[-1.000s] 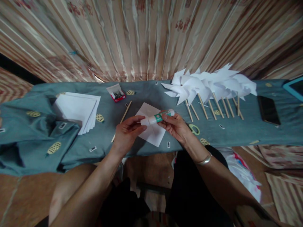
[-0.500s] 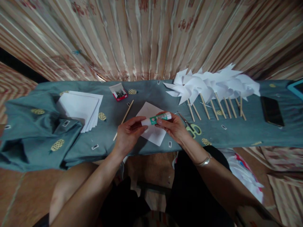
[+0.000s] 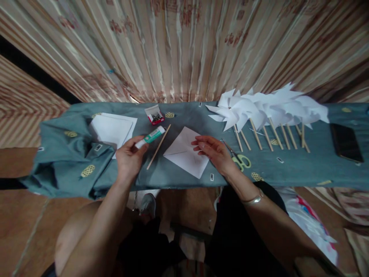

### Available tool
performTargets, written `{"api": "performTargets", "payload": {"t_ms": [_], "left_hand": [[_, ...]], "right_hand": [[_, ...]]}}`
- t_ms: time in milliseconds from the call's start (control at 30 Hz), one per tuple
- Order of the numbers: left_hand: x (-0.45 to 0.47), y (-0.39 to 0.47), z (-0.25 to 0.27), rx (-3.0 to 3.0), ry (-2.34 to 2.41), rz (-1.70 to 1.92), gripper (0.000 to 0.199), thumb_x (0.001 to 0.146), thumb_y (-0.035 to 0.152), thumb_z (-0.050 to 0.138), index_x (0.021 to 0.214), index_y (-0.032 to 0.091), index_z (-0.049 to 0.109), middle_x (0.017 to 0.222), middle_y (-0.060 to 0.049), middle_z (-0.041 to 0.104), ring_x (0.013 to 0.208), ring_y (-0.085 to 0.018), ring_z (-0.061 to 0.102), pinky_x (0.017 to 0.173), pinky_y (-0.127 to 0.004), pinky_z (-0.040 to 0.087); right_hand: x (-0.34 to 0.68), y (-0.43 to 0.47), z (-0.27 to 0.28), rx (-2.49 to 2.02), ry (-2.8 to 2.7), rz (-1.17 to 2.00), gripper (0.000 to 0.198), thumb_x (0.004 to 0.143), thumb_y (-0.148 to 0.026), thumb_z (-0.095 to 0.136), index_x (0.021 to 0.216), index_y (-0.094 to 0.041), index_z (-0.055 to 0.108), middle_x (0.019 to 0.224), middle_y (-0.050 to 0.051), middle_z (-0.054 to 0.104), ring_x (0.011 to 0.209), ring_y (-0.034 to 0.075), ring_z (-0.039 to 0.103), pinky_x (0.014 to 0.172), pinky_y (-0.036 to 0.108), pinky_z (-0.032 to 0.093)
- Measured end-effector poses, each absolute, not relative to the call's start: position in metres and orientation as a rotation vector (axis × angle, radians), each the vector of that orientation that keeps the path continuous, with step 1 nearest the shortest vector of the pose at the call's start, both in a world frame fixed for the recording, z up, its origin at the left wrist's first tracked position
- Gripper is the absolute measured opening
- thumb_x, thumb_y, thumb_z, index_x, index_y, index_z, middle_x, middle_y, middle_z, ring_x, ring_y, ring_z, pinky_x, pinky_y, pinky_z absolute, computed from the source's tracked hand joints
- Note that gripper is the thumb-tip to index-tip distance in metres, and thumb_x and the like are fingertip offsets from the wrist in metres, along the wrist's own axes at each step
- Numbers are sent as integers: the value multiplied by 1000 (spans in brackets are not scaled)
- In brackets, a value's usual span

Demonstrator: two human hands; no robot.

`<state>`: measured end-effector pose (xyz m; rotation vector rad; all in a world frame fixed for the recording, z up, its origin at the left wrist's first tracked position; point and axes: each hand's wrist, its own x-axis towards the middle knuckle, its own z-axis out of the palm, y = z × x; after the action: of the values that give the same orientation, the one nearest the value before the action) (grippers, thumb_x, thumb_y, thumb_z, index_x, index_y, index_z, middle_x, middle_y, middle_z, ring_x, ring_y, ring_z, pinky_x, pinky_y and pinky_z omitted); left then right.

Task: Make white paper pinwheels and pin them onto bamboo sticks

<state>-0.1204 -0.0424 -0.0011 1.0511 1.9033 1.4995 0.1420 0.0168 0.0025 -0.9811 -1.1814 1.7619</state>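
Note:
A green and white glue stick (image 3: 153,135) is gripped at its lower end by my left hand (image 3: 128,158), above the table between the paper stack and a wooden stick (image 3: 159,147). My right hand (image 3: 215,153) hovers with its fingers apart over the right part of a square white paper sheet (image 3: 184,154), holding nothing. Cut or crease lines run in from the sheet's corners. Just right of that hand lie scissors (image 3: 243,163) with light green handles, their blades partly hidden behind it.
White paper pinwheels (image 3: 268,105) on wooden sticks lie in a row at the back right, near a dark phone (image 3: 346,142). A small red box (image 3: 155,116) of metal pins stands open at the back. Stacked white paper (image 3: 112,129) sits at left on the green tablecloth (image 3: 178,181).
My left hand has carried the glue stick left, away from the paper sheet. My right hand has let go of the glue stick and opened. The view has shifted slightly left.

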Motion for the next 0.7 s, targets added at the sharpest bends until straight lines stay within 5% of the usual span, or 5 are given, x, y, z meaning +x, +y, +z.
{"api": "performTargets", "payload": {"t_ms": [133,333,567,700], "left_hand": [[-152,-47,-15,1336,2247,1204,33,73,34,67,100,18,72,91,-5,73,74,-20,62,73,-31,49],[-154,-63,-10,1814,2179,1122,31,80,28,66,111,21,70,113,-10,69,114,-33,56,102,-48,41],[-108,-78,-12,2033,1842,1088,18,90,27,61,102,25,74,99,-6,70,94,-24,64,85,-39,52],[-69,-78,-20,2276,1542,921,24,92,19,58,113,19,69,108,-11,70,100,-25,62,88,-42,54]], "right_hand": [[144,18,4,-993,-1195,1749,36,70,-49,82,97,-26,73,97,2,77,79,14,69,70,27,53],[142,15,6,-986,-1226,1757,35,71,-48,82,96,-25,74,96,2,77,78,14,70,69,27,53],[157,31,-1,-1089,-1396,1396,24,74,-41,78,90,-24,74,86,2,77,72,15,66,67,30,51],[173,38,-5,-1211,-1605,1036,14,79,-33,69,87,-24,76,84,2,76,74,18,65,72,34,49]]}}
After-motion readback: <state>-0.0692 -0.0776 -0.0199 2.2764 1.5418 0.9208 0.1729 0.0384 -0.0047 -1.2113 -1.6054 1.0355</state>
